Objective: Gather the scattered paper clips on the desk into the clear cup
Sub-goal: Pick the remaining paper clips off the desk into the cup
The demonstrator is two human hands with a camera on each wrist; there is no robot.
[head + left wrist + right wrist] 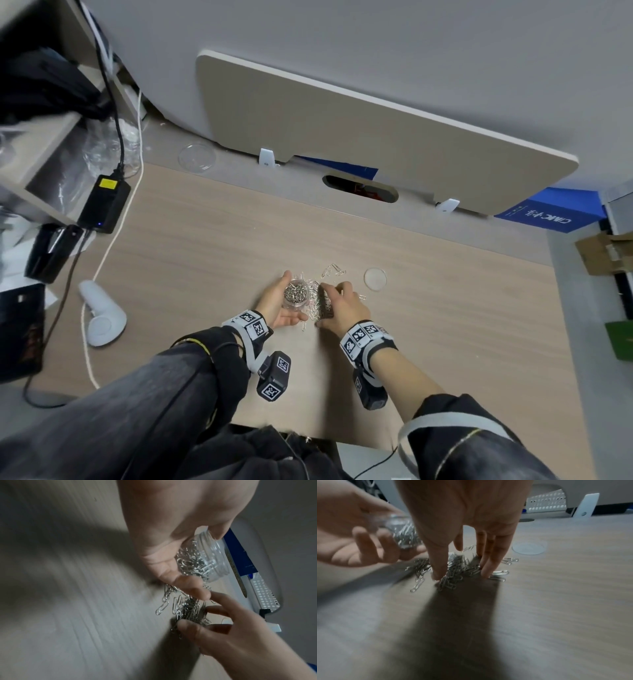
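Note:
My left hand (278,302) grips a small clear cup (296,294) half full of silver paper clips, tilted just above the desk. In the left wrist view the cup (211,557) sits between thumb and fingers. Just to its right, my right hand (337,297) reaches down onto a clump of paper clips (452,580), thumb on one side and fingers on the other, pinching it. Loose paper clips (334,270) lie beyond the hands, and more paper clips (500,573) beside the right fingers.
A clear round lid (375,278) lies on the desk right of the clips. A white controller (102,315), a black power adapter (104,202) and cables sit at the left. A beige divider panel (376,130) stands along the back.

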